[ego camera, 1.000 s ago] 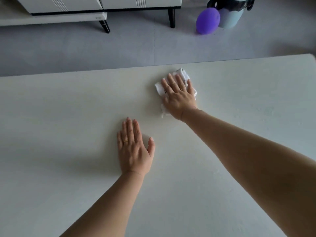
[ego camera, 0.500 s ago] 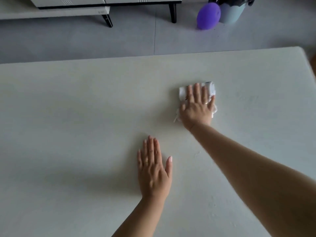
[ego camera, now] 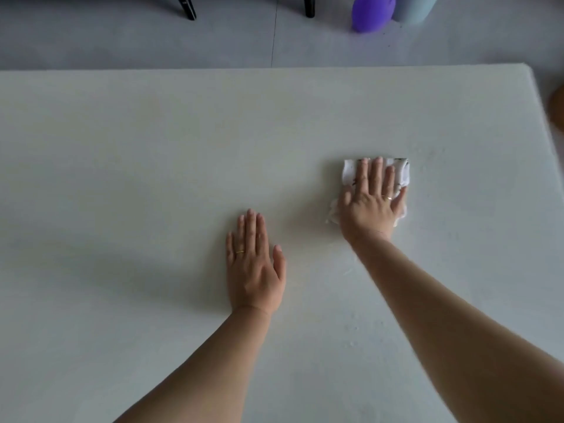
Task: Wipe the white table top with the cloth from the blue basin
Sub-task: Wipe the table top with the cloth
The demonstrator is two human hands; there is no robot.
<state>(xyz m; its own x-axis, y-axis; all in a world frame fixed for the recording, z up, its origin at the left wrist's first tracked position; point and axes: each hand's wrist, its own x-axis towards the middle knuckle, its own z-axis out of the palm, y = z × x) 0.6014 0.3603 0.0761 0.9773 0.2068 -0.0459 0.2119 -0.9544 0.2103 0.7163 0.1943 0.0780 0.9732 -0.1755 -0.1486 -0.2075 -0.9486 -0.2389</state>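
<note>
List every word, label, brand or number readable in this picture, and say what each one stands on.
None can be read.
The cloth under the right hand shows dark marks along its edge, too blurred to tell whether they are print or pattern.
The white table top, the left hand, the purple balloon and the pale blue container bear no visible text.

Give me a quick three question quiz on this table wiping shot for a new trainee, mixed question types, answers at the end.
1. Which hand presses the cloth on the table?
2. True or false: the left hand grips a second cloth.
3. The purple object is: A) on the table B) on the floor beyond it C) under the cloth.

Key: 1. The right hand, palm flat. 2. False; it lies flat and empty. 3. B.
</note>
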